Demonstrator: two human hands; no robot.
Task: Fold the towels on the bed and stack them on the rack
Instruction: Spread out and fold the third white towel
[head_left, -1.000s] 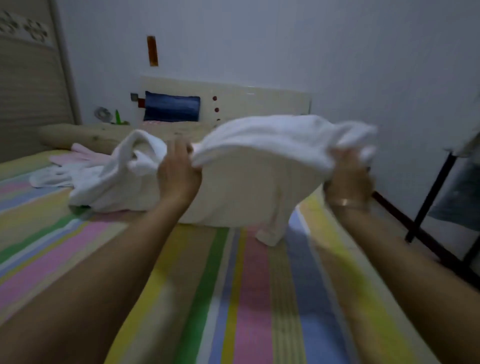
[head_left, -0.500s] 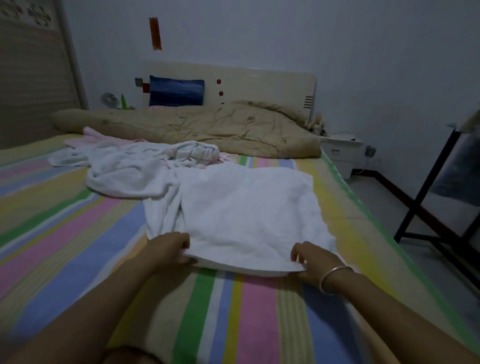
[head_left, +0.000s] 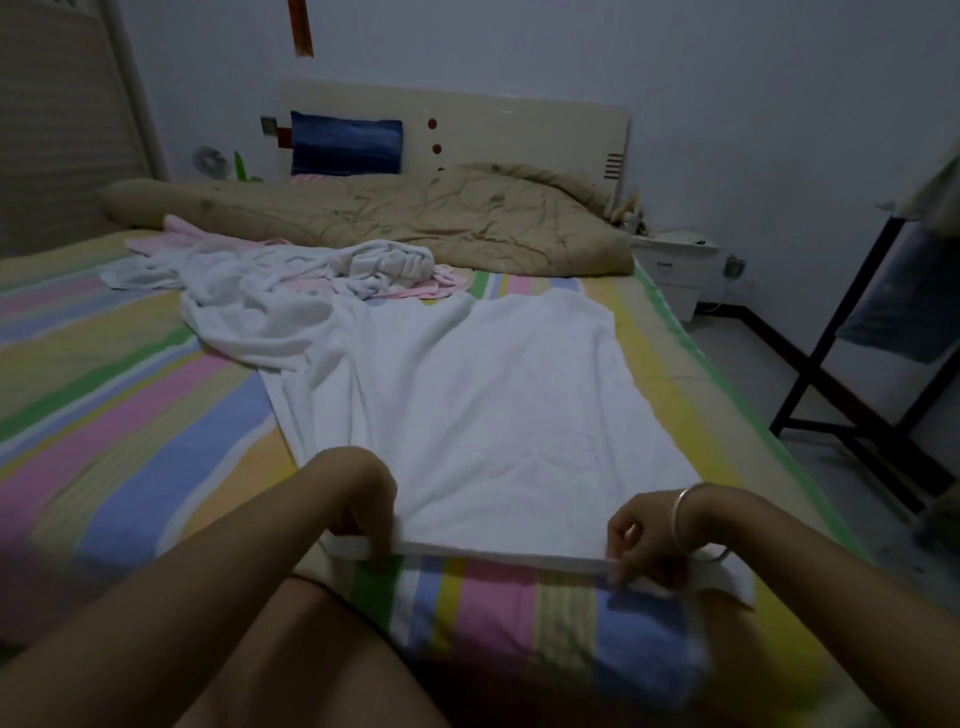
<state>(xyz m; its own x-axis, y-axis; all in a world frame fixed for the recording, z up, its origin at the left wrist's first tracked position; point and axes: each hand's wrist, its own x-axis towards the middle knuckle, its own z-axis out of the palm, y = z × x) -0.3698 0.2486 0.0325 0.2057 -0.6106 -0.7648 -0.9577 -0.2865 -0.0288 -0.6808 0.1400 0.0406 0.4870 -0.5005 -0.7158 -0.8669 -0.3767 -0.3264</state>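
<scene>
Spread flat since a second ago, when I was shaking it in the air, the white towel (head_left: 483, 415) now lies lengthwise on the striped bed sheet (head_left: 130, 395), its near hem closer to me than it was half a second back. My left hand (head_left: 363, 512) pinches the near left corner of that hem, fingers curled down over the edge. My right hand (head_left: 644, 540), a metal bangle (head_left: 678, 514) on its wrist, pinches the near right corner, and a bit of that corner spills out past the wrist. Between my two hands the hem is drawn in a straight line.

Ahead of both hands the towel runs away from me, fairly smooth on the right side and creased toward the left, where its far edge meets a rumpled heap of white towels (head_left: 291, 280). A pink towel (head_left: 447, 283) peeks out from under that heap. Farther off still, a tan quilt (head_left: 415, 213) is bunched along the head of the bed against a cream headboard (head_left: 519, 130), with a blue pillow (head_left: 345, 143) propped up to the left.

Off to the right of my right hand, well clear of the bed, the dark-framed rack (head_left: 831, 374) stands on the floor with a dark cloth (head_left: 904, 312) hanging from it. A white bedside cabinet (head_left: 670, 275) sits beyond the far right corner of the bed
</scene>
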